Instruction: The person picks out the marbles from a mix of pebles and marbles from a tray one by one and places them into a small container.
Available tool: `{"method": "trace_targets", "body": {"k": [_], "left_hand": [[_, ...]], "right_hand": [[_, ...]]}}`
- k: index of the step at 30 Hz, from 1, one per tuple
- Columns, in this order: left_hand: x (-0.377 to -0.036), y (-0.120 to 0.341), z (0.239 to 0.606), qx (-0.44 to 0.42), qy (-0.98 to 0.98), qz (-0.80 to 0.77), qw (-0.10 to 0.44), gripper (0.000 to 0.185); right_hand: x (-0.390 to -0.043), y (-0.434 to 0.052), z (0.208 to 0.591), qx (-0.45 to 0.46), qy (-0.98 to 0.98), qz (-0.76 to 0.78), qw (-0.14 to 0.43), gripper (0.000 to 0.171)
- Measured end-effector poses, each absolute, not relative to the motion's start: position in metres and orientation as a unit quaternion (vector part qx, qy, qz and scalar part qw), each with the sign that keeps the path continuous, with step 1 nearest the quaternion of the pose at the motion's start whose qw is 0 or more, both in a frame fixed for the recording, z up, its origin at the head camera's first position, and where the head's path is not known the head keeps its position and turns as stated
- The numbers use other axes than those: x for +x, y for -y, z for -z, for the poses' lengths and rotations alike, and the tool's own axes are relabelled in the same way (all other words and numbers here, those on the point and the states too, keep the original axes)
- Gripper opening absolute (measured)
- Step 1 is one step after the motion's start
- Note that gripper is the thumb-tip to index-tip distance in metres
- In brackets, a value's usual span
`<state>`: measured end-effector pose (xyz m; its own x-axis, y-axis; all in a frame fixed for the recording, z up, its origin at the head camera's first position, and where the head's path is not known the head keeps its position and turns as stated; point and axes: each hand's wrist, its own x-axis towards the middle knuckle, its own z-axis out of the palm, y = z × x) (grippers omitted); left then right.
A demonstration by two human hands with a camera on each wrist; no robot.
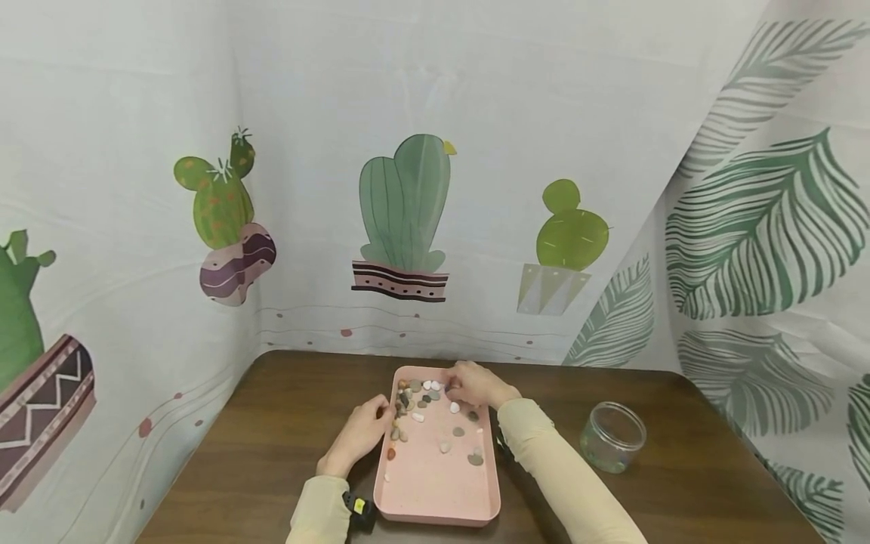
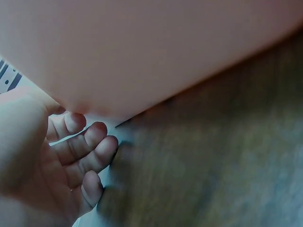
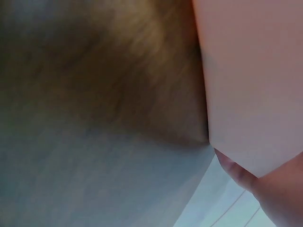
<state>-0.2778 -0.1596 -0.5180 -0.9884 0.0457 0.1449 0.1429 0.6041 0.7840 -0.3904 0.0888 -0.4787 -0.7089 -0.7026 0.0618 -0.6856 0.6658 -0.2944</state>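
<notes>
A pink tray (image 1: 435,483) lies lengthwise on the table with small pebbles in it. My left hand (image 1: 360,432) is at the tray's left edge. The left wrist view shows its fingers (image 2: 97,135) loosely bent beside the outer side of the tray (image 2: 156,52). Over the far right rim reaches my right hand (image 1: 473,385), its fingers bent down into the tray among the pebbles; I cannot tell whether they pinch one. White pebbles (image 1: 436,385) lie just left of those fingers. From the right wrist, the tray wall (image 3: 251,85) hides most of the right hand (image 3: 279,189).
A clear round jar (image 1: 614,438) with something greenish low inside stands right of the tray, beyond the right forearm. Grey pebbles (image 1: 475,459) and a reddish-brown pebble (image 1: 390,454) lie farther down the tray. A patterned cloth (image 1: 489,91) hangs behind the brown table (image 1: 272,453).
</notes>
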Motion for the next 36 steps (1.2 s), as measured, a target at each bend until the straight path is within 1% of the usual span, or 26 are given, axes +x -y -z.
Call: {"method": "trace_targets", "body": {"k": [3, 6, 11, 15, 23, 29, 33, 36], "left_hand": [[-0.277, 0.16, 0.517, -0.055, 0.892, 0.444, 0.057, 0.016], [-0.278, 0.159, 0.517, -0.057, 0.893, 0.442, 0.058, 0.016], [-0.278, 0.158, 0.517, -0.056, 0.895, 0.437, 0.062, 0.016], [-0.28, 0.158, 0.517, -0.054, 0.895, 0.438, 0.066, 0.016], [-0.278, 0.154, 0.52, -0.05, 0.896, 0.437, 0.054, 0.018], [-0.279, 0.155, 0.521, -0.055, 0.895, 0.438, 0.066, 0.018], [-0.277, 0.158, 0.52, -0.054, 0.896, 0.438, 0.057, 0.018], [-0.277, 0.16, 0.518, -0.049, 0.895, 0.439, 0.052, 0.018]], "right_hand": [[-0.391, -0.092, 0.477, -0.372, -0.914, 0.156, 0.029, 0.024], [-0.391, -0.096, 0.474, -0.365, -0.918, 0.155, 0.027, 0.025], [-0.393, -0.102, 0.469, -0.372, -0.914, 0.162, 0.025, 0.019], [-0.393, -0.107, 0.466, -0.37, -0.914, 0.166, 0.007, 0.016], [-0.39, -0.121, 0.47, -0.366, -0.916, 0.168, 0.001, 0.015], [-0.387, -0.13, 0.466, -0.338, -0.922, 0.188, -0.004, 0.017], [-0.382, -0.136, 0.462, -0.322, -0.929, 0.181, -0.006, 0.016], [-0.379, -0.138, 0.458, -0.314, -0.935, 0.166, -0.024, 0.013]]}}
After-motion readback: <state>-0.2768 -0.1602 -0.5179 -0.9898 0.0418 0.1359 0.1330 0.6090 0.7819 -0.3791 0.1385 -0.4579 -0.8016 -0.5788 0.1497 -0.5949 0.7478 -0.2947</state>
